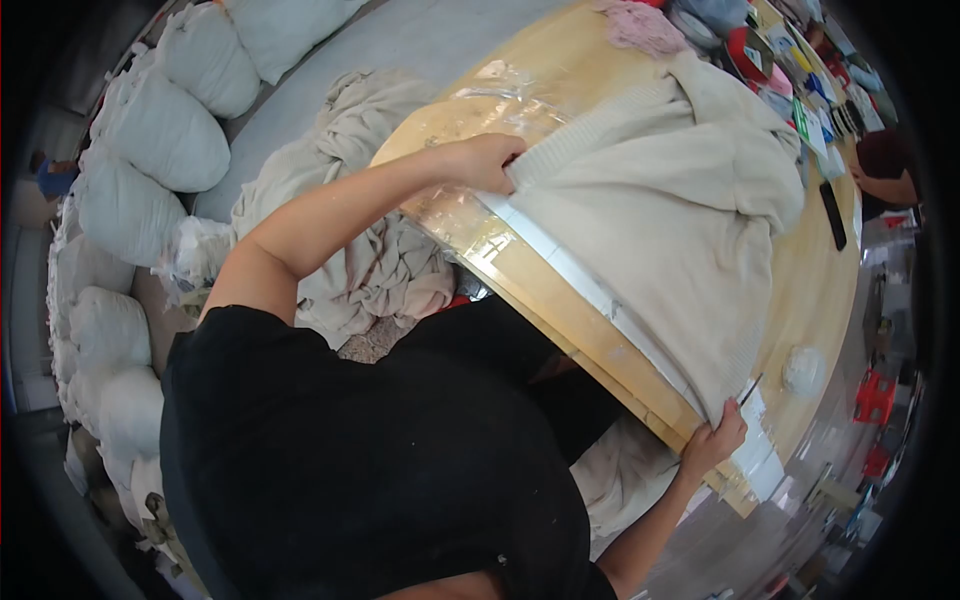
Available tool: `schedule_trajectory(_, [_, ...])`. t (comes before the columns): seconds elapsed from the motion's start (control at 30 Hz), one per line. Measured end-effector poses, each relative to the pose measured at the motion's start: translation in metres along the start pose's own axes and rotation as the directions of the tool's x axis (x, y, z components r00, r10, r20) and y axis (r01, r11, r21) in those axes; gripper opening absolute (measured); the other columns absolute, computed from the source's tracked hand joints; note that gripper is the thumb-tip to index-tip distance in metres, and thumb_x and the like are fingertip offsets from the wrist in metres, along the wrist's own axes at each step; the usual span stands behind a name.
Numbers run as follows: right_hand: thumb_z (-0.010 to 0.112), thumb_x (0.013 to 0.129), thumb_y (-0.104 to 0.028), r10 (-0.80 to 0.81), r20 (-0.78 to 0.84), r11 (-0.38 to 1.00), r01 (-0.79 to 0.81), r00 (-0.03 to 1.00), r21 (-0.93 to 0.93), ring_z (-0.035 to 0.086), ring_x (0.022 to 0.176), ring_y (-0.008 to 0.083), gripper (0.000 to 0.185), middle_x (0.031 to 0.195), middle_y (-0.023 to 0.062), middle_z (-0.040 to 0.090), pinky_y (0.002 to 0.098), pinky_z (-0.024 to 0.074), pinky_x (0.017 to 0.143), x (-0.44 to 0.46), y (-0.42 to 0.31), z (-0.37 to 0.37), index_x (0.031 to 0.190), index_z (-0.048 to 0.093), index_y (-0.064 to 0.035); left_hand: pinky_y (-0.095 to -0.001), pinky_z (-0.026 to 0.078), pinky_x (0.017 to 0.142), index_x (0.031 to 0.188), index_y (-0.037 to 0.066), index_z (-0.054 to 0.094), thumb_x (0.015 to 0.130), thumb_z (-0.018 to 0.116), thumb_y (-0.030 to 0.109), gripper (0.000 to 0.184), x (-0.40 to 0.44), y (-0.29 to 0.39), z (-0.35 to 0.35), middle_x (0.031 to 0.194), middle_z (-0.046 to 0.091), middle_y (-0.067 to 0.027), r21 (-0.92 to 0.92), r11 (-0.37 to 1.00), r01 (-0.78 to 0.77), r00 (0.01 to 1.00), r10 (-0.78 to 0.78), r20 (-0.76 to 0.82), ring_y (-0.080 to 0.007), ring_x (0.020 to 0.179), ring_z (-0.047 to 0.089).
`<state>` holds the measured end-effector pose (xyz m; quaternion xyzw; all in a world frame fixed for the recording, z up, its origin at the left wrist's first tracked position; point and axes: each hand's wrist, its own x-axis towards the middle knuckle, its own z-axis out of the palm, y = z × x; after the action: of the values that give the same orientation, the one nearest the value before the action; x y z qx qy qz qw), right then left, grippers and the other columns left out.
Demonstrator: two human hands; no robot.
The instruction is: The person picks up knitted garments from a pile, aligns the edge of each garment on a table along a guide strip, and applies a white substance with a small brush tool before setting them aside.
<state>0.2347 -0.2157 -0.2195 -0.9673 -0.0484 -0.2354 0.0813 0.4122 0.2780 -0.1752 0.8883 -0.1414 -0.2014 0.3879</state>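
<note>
A cream knitted garment [660,210] lies spread over the wooden table [565,310], its ribbed edges toward the left and the lower right. My left hand [485,163] is closed on the garment's ribbed edge at its left corner. At the lower right corner my right hand [716,441] pinches the fabric, with a thin dark pointed thing [751,388] sticking up from its fingers. Between both hands the near edge of the cloth runs beside a long white strip [575,278] on the table.
Cream fabric [370,240] is heaped left of the table, near stuffed white sacks [165,135]. A black bar-shaped object [832,215], a clear round item [803,371] and colourful clutter [752,55] are on the table. Another person's arm [888,187] shows at right.
</note>
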Motion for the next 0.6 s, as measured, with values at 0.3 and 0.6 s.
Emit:
schedule_trajectory(0.3, [0.048,0.055,0.004,0.056,-0.048,0.998,-0.057,0.997,-0.016,0.049,0.091,0.0287,0.04,0.101,0.0097,0.058,0.0393,0.0354,0.083,0.0,-0.004,-0.014,0.095,0.055,-0.0019,-0.0348,0.047,0.067,0.096,-0.001,0.055,0.066,0.061,-0.001,0.03,0.004,0.12,0.092,0.092,0.053,-0.0142,0.056,0.944,-0.325,0.908,0.329,-0.259,-0.029,0.075,0.057])
schedule_trajectory(0.6, [0.046,0.067,0.007,0.225,-0.003,0.954,-0.22,0.974,0.202,0.048,0.094,0.0312,0.042,0.1,0.0137,0.054,0.0397,0.0383,0.082,-0.002,0.01,-0.045,0.108,0.051,-0.0028,-0.0347,0.042,0.068,0.078,0.007,0.061,0.065,0.062,0.007,0.012,0.069,0.212,0.311,0.081,0.054,-0.0054,0.118,0.52,-0.846,0.522,0.853,-0.018,-0.0242,0.079,0.052])
